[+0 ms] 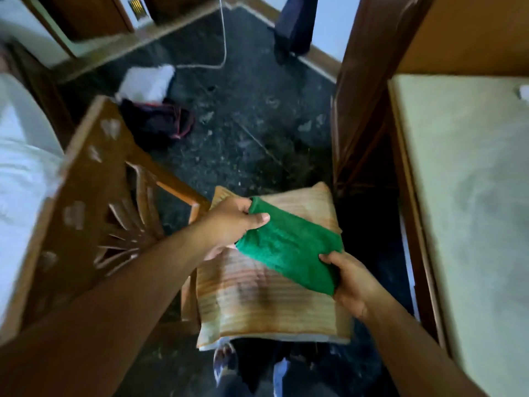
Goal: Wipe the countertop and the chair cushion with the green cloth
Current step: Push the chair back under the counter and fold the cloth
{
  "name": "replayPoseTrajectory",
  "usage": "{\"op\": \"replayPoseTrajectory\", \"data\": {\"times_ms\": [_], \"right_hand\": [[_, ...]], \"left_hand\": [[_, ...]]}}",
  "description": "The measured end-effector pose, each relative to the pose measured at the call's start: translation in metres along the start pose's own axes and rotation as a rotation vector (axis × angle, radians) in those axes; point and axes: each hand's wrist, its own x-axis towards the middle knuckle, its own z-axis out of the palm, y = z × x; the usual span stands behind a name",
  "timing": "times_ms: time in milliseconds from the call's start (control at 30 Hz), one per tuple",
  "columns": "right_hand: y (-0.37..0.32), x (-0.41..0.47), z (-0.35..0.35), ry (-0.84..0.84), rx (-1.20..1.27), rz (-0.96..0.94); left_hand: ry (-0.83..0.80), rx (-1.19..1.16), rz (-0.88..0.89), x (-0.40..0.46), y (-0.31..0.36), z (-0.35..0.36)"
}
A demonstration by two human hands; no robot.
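Green cloth (287, 247): you have it stretched between both hands, folded into a thick band, lying diagonally across the upper half of the chair cushion. Whether it presses on the fabric or hangs just above it, you cannot tell from this view.

Left hand (233, 222): you grip the far, upper end of the cloth, thumb on top and fingers curled under it. Holding that end seems meant to keep the fold from opening.

Right hand (350, 282): you pinch the near, lower end, fingers closed on the cloth's edge. With a hand at each end you keep the band taut and flat, a likely set-up for a wiping pass.

Chair cushion (269, 308): striped orange and cream, it sits on the seat directly below you, with a dark smudge near its middle. The cloth is above that smudge, so that patch probably remains to be wiped.

Chair (94, 196): its carved wooden back stands to your left, touching the cushion's side.

Countertop (469, 196): the pale surface lies to your right, apart from the cloth and both hands. Its state of cleaning cannot be judged here.

Floor (249, 110): dark and speckled beyond the cushion; motion blur softens the edges.
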Motion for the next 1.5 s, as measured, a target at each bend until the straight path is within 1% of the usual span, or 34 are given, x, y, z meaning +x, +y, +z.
{"op": "replayPoseTrajectory", "data": {"times_ms": [67, 133, 233, 300, 367, 467, 500, 567, 600, 633, 700, 733, 767, 800, 833, 867, 900, 933, 967, 1000, 1033, 1067, 1133, 1200, 1267, 1367, 1433, 1500], "right_hand": [[-0.016, -0.019, 0.032, -0.038, -0.011, -0.082], [-0.021, -0.037, 0.064, -0.088, -0.027, -0.125], [-0.009, -0.053, 0.11, -0.163, -0.073, -0.151], [0.012, -0.056, 0.145, -0.198, -0.139, -0.154], [0.035, -0.056, 0.183, -0.18, -0.27, -0.172], [0.069, -0.046, 0.245, -0.105, -0.41, -0.232], [0.078, -0.04, 0.261, -0.051, -0.495, -0.27], [0.097, -0.029, 0.293, 0.106, -0.825, -0.392], [0.107, -0.024, 0.307, 0.141, -0.972, -0.435], [0.118, -0.022, 0.319, 0.117, -1.042, -0.452], [0.138, -0.021, 0.34, -0.025, -1.004, -0.426], [0.148, -0.02, 0.351, -0.063, -0.998, -0.41], [0.157, -0.02, 0.362, -0.062, -1.038, -0.406], [0.164, -0.019, 0.372, -0.026, -1.103, -0.415], [0.168, -0.017, 0.381, 0.037, -1.175, -0.413], [0.172, -0.016, 0.391, 0.109, -1.234, -0.403], [0.174, -0.012, 0.402, 0.18, -1.275, -0.398], [0.174, -0.008, 0.411, 0.242, -1.294, -0.407], [0.172, -0.004, 0.418, 0.286, -1.302, -0.425], [0.169, 0.0, 0.424, 0.307, -1.317, -0.447], [0.167, 0.003, 0.428, 0.317, -1.34, -0.473], [0.167, 0.004, 0.431, 0.324, -1.364, -0.501], [0.177, -0.003, 0.424, 0.326, -1.376, -0.533], [0.2, -0.022, 0.405, 0.286, -1.37, -0.526], [0.229, -0.05, 0.377, 0.218, -1.385, -0.433], [0.248, -0.08, 0.359, 0.15, -1.481, -0.32], [0.239, -0.076, 0.368, 0.145, -1.5, -0.35], [0.217, -0.056, 0.387, 0.157, -1.409, -0.416]], "left_hand": [[0.057, 0.066, 0.071, -0.026, 0.029, -0.022], [0.102, 0.093, 0.106, -0.056, 0.044, -0.057], [0.153, 0.103, 0.111, -0.1, 0.044, -0.118], [0.161, 0.033, 0.113, -0.125, 0.031, -0.162], [0.174, -0.053, 0.125, -0.142, 0.015, -0.203], [0.188, -0.109, 0.122, -0.153, -0.01, -0.264], [0.194, -0.118, 0.108, -0.152, -0.019, -0.281], [0.192, -0.124, 0.057, -0.147, -0.037, -0.317], [0.186, -0.114, 0.019, -0.144, -0.046, -0.331], [0.169, -0.078, -0.033, -0.14, -0.054, -0.342], [0.08, 0.052, -0.168, -0.13, -0.061, -0.353], [0.039, 0.149, -0.224, -0.124, -0.061, -0.355], [0.032, 0.274, -0.249, -0.116, -0.058, -0.357], [0.068, 0.423, -0.229, -0.104, -0.052, -0.357], [0.154, 0.583, -0.149, -0.09, -0.043, -0.356], [0.285, 0.738, -0.003, -0.073, -0.031, -0.354], [0.4, 0.845, 0.183, -0.057, -0.017, -0.349], [0.447, 0.892, 0.371, -0.043, -0.003, -0.338], [0.422, 0.93, 0.525, -0.028, 0.007, -0.326], [0.356, 1.014, 0.617, -0.013, 0.012, -0.313], [0.291, 1.119, 0.656, 0.0, 0.013, -0.303], [0.255, 1.219, 0.655, 0.012, 0.011, -0.295], [0.235, 1.318, 0.607, 0.029, 0.003, -0.291], [0.237, 1.348, 0.589, 0.039, -0.002, -0.296], [0.224, 1.373, 0.621, 0.046, -0.002, -0.293], [0.295, 1.371, 0.685, 0.046, -0.005, -0.295], [0.297, 1.396, 0.689, 0.044, -0.006, -0.292], [0.276, 1.41, 0.683, 0.042, -0.006, -0.291]]}}
